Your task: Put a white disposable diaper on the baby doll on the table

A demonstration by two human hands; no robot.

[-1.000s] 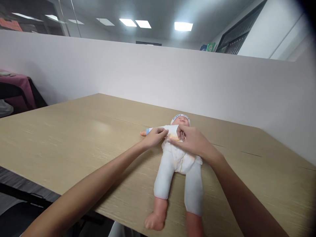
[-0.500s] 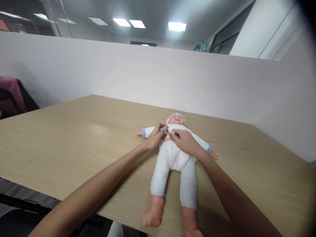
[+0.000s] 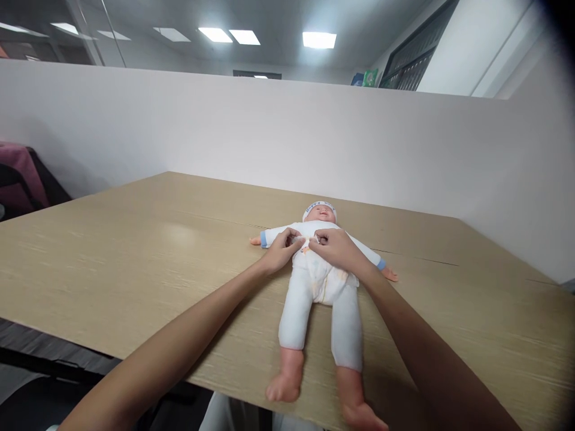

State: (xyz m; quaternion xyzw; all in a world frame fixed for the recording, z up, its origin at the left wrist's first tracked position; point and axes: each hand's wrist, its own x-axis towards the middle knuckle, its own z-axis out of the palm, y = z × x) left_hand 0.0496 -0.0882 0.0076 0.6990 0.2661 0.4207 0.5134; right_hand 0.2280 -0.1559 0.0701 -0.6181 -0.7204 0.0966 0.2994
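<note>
On the table lies a baby doll point(image 3: 321, 213) on its back, head away from me and feet toward me. It has a white lettered headband, a white outfit with blue cuffs and bare feet. Round its hips is a white diaper point(image 3: 326, 281) with a faint coloured print. My left hand point(image 3: 283, 248) pinches the diaper's upper edge at the doll's belly. Just to the right, my right hand point(image 3: 335, 246) pinches the same edge, its fingers curled. The two sets of fingertips are close together but apart. My fingers partly hide the diaper's waistband.
The doll rests on a wide wood-toned table point(image 3: 135, 263) with thin seams. A white partition point(image 3: 247, 131) stands along its far side. At the left edge is a pink and black item point(image 3: 22, 176), perhaps a bag or chair. The table's near edge runs below my forearms.
Both hands now pinch the diaper edge, and the fingertips have drawn slightly apart. The doll's legs appear shifted a little to the right as the camera view moves slightly.
</note>
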